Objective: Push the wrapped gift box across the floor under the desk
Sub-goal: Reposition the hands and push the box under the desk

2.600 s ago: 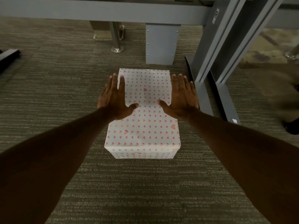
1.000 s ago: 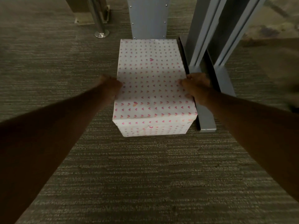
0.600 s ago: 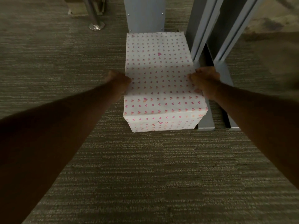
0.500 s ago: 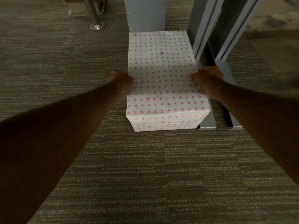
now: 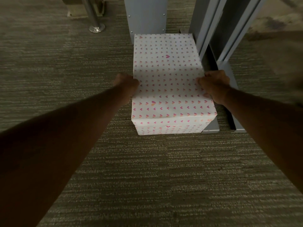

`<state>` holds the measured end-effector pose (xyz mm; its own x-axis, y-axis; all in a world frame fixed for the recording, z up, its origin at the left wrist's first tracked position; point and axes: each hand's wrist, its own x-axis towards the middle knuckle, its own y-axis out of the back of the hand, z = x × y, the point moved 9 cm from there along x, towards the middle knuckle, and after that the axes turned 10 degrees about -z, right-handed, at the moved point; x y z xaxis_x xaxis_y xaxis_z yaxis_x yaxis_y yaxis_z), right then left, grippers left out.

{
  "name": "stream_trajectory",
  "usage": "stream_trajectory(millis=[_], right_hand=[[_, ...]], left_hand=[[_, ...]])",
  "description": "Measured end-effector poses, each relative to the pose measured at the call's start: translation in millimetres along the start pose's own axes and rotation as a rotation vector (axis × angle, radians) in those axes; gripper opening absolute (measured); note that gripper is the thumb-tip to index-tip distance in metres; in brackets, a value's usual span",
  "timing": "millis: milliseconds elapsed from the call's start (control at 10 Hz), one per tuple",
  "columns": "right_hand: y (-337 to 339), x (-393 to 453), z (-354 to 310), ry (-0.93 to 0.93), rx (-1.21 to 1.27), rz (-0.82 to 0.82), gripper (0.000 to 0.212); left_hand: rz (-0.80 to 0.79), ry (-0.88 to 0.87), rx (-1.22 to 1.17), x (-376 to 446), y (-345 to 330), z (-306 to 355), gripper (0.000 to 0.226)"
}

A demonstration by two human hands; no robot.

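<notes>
so going left to right: there's a chrome pole foot (image 5: 97,28) sitting way off on the carpet (image 5: 49,63), nothing to do with the push. the left hand (image 5: 127,83) is curling against the left side of the gift box (image 5: 167,82), fingers folded in rather than spread like they were a couple seconds back when both palms were lying flat on top. the box is sitting on the floor and has been sliding forward since then, its far edge now meeting the grey panel (image 5: 146,15) under the desk, so I'm guessing the push is basically running out of room. the right hand (image 5: 213,85) is gripping the right edge, fingers wrapping down the side, squeezed in just beside the desk leg base (image 5: 211,126). containers: it's wrapped shut, so no telling what's inside
</notes>
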<state>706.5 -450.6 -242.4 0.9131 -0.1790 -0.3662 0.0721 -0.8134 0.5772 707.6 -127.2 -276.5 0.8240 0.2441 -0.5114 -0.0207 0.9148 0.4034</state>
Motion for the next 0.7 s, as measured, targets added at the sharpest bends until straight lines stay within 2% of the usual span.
stream_trajectory(millis=[200,400,500,700], right_hand=[[-3,12,-1,0.019,-0.01,-0.003,0.028],[-16,12,6,-0.006,-0.041,-0.006,0.032],[-21,11,2,0.068,-0.205,0.037,0.057],[-38,-7,-7,0.252,-0.631,0.083,0.091]], left_hand=[[0.0,-0.012,-0.017,5,4,3,0.033],[0.012,-0.027,0.09,9,6,-9,0.038],[0.004,-0.108,0.281,3,-3,-7,0.066],[0.083,-0.442,0.82,-27,-26,20,0.098]])
